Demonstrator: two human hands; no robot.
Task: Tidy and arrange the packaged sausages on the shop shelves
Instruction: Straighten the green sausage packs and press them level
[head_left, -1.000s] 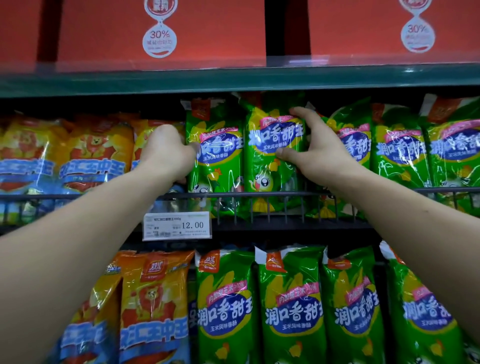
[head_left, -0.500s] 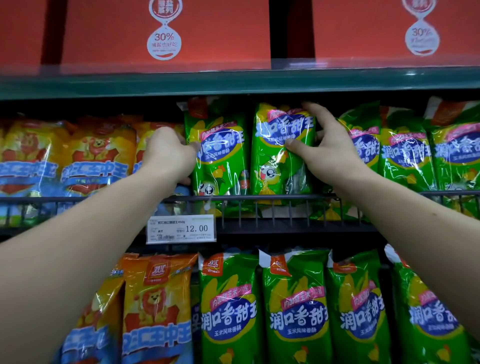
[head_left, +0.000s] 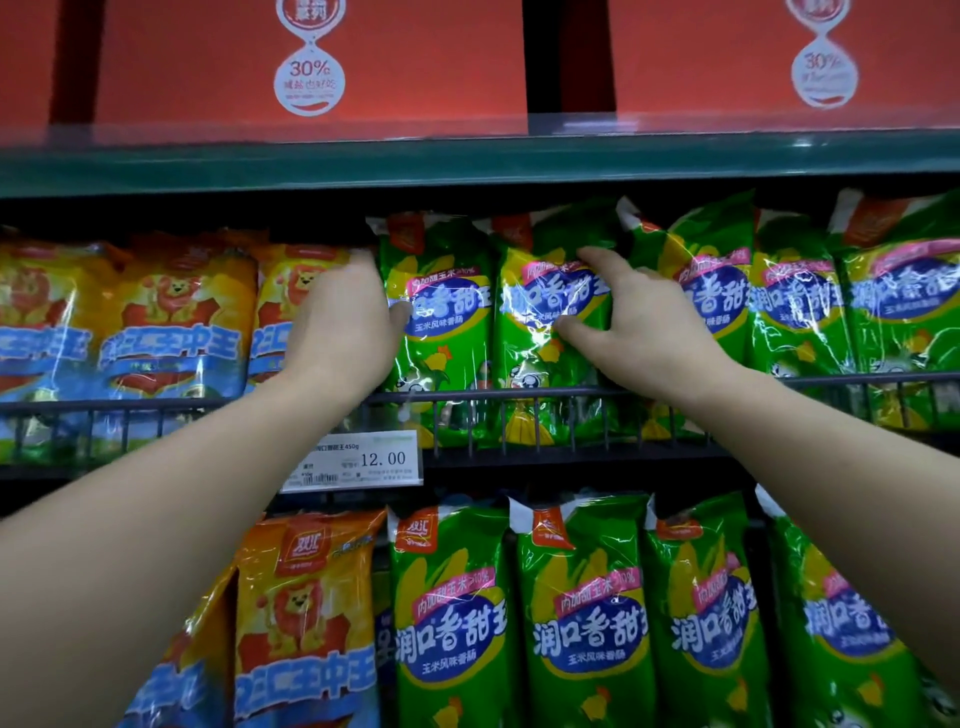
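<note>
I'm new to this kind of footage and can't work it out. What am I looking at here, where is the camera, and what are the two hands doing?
No machine: a person wears a camera on the head, looking forward at shop shelves. The left hand presses the side of a green plastic sausage packet on the middle wire-fronted shelf, beside orange lion-printed packets. The right hand grips the neighbouring green packet, fingers on its face and far edge. More packets stand below, by a white price tag.
</note>
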